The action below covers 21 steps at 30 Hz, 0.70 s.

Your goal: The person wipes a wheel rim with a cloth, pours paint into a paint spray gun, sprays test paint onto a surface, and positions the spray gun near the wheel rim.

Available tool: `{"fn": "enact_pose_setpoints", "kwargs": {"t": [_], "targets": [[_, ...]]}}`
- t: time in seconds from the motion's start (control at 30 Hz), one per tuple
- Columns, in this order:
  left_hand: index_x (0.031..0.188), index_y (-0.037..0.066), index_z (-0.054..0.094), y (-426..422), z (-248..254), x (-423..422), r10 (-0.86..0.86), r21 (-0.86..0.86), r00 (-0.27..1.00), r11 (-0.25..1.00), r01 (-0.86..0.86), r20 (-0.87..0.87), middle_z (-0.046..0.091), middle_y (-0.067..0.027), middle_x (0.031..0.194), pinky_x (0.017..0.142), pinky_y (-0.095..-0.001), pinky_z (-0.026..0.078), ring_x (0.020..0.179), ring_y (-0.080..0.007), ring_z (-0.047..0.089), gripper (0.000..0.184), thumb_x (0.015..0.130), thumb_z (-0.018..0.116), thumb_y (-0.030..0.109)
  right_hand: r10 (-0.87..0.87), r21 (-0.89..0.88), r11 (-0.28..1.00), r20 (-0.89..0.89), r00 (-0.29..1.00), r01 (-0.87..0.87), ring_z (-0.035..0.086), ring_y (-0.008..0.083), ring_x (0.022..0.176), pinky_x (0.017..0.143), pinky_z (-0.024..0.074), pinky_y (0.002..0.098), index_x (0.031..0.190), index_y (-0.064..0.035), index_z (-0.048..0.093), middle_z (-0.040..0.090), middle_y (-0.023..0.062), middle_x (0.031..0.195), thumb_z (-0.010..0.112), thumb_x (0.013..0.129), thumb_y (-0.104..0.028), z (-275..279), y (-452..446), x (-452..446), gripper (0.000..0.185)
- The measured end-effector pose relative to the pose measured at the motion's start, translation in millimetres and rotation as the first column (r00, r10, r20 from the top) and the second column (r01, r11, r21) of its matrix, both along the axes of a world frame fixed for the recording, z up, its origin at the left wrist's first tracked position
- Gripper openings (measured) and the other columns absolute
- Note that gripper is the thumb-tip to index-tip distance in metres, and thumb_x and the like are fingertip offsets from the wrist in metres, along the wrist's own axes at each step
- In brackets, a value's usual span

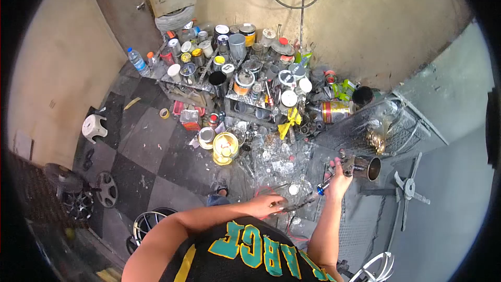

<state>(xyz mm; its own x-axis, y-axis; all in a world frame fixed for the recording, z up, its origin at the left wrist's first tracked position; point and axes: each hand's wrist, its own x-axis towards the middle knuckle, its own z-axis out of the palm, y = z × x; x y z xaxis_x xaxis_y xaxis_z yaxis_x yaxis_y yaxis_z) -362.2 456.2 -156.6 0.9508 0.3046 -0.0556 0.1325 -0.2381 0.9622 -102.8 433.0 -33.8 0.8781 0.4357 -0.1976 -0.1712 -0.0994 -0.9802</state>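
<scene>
My right hand (338, 176) is closed around a dark spray gun (349, 165) with a round metal cup (372, 168) pointing to the right. A blue fitting (320, 190) sits below the gun, where a dark hose (305, 203) joins it. At the lower middle, my left hand (269, 205) has its fingers curled at the hose's other visible end. Whether the fingers grip the hose is hard to see. Both hands are above the paint-stained floor, in front of the cluttered bench.
Many paint cans (244, 81) crowd a low bench (201, 84) by the wall. A yellow-rimmed can (225, 146) stands on the floor. Left are a white stool (94, 128) and wheel covers (107, 189). A metal stand (409, 188) is at right, a white wheel rim (380, 267) below.
</scene>
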Motion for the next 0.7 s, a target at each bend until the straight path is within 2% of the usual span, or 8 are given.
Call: {"fn": "enact_pose_setpoints", "kwargs": {"t": [0.03, 0.1, 0.17, 0.27, 0.3, 0.47, 0.5, 0.7], "targets": [[0.132, 0.006, 0.060, 17.5, 2.0, -11.4, -0.005, -0.008, 1.000, 1.000, 0.005, 0.008, 0.069, -0.0154, 0.115, 0.092, -0.0402, 0.050, 0.106, -0.0297, 0.066, 0.037, 0.102, 0.062, 0.028, -0.005, -0.008, 1.000, 0.008, 1.000, 0.005, 0.068, 0.0145, 0.099, 0.054, 0.0539, 0.0281, 0.134, -0.0095, 0.057, 0.069, 0.0042, 0.118, 0.062, 0.099, -0.009, -2.2, 11.3, 2.9, 0.035], [0.126, 0.008, 0.063, 49.0, 3.5, -37.8, 0.202, -0.052, 0.977, 0.977, -0.206, -0.065, 0.071, -0.0133, 0.111, 0.082, -0.0367, 0.055, 0.096, -0.0224, 0.070, 0.039, 0.093, 0.071, 0.025, 0.160, -0.118, 0.982, 0.083, 0.984, -0.150, 0.068, 0.0137, 0.100, 0.049, 0.0515, 0.0252, 0.131, -0.0090, 0.059, 0.069, 0.0041, 0.115, 0.061, 0.098, -0.004, -6.4, 25.7, 8.3, 0.034], [0.121, 0.009, 0.067, 84.5, -21.2, -56.7, 0.200, -0.245, 0.961, 0.938, -0.245, -0.193, 0.072, -0.0096, 0.106, 0.083, -0.0369, 0.056, 0.092, -0.0215, 0.070, 0.038, 0.088, 0.077, 0.024, 0.206, -0.184, 0.965, 0.091, 0.974, -0.187, 0.069, 0.0128, 0.090, 0.048, 0.0512, 0.0251, 0.128, -0.0094, 0.060, 0.070, 0.0038, 0.110, 0.059, 0.096, -0.001, -6.3, 33.3, 6.9, 0.033], [0.121, 0.009, 0.067, 122.5, -57.7, -81.3, 0.324, -0.139, 0.914, 0.921, -0.363, -0.243, 0.071, -0.0077, 0.102, 0.082, -0.0353, 0.056, 0.089, -0.0200, 0.069, 0.038, 0.087, 0.078, 0.021, 0.349, -0.402, 0.865, 0.050, 0.936, -0.301, 0.063, 0.0112, 0.068, 0.048, 0.0514, 0.0258, 0.122, -0.0105, 0.062, 0.069, 0.0021, 0.095, 0.061, 0.093, -0.002, -9.7, 35.9, -0.7, 0.031], [0.123, 0.009, 0.066, 135.0, -65.7, -82.8, 0.348, -0.097, 0.907, 0.921, -0.378, -0.236, 0.070, -0.0071, 0.100, 0.082, -0.0338, 0.056, 0.088, -0.0180, 0.067, 0.039, 0.087, 0.079, 0.019, 0.374, -0.519, 0.799, 0.034, 0.927, -0.304, 0.063, 0.0121, 0.069, 0.048, 0.0511, 0.0274, 0.120, -0.0097, 0.062, 0.069, 0.0023, 0.092, 0.063, 0.092, -0.003, -16.2, 33.2, -1.1, 0.028], [0.115, 0.009, 0.068, 197.7, -56.6, -45.2, 0.419, 0.023, 0.899, 0.907, -0.420, -0.131, 0.068, -0.0097, 0.101, 0.080, -0.0392, 0.054, 0.088, -0.0259, 0.066, 0.042, 0.078, 0.082, 0.022, 0.458, -0.648, 0.649, -0.085, 0.885, -0.398, 0.064, 0.0179, 0.059, 0.049, 0.0525, 0.0352, 0.133, -0.0018, 0.057, 0.069, 0.0093, 0.088, 0.066, 0.087, -0.006, -62.5, 10.5, -1.1, 0.047], [0.115, 0.009, 0.068, 208.5, -56.6, -31.5, 0.418, 0.017, 0.899, 0.907, -0.420, -0.129, 0.068, -0.0097, 0.101, 0.080, -0.0392, 0.054, 0.088, -0.0259, 0.066, 0.042, 0.078, 0.082, 0.022, 0.467, -0.662, 0.595, -0.176, 0.866, -0.456, 0.071, 0.0200, 0.093, 0.050, 0.0566, 0.0326, 0.136, -0.0083, 0.051, 0.068, 0.0068, 0.109, 0.060, 0.089, 0.002, -73.7, 7.0, 3.4, 0.049], [0.119, 0.008, 0.066, 270.8, -50.1, 75.2, 0.447, 0.245, 0.885, 0.880, -0.407, -0.132, 0.066, -0.0144, 0.114, 0.095, -0.0445, 0.052, 0.111, -0.0353, 0.064, 0.048, 0.079, 0.083, 0.029, 0.466, -0.657, 0.506, -0.337, 0.818, -0.559, 0.072, 0.0220, 0.092, 0.056, 0.0617, 0.0348, 0.142, -0.0078, 0.048, 0.070, 0.0097, 0.114, 0.064, 0.089, 0.000, -114.1, 4.7, 25.1, 0.056]]}}
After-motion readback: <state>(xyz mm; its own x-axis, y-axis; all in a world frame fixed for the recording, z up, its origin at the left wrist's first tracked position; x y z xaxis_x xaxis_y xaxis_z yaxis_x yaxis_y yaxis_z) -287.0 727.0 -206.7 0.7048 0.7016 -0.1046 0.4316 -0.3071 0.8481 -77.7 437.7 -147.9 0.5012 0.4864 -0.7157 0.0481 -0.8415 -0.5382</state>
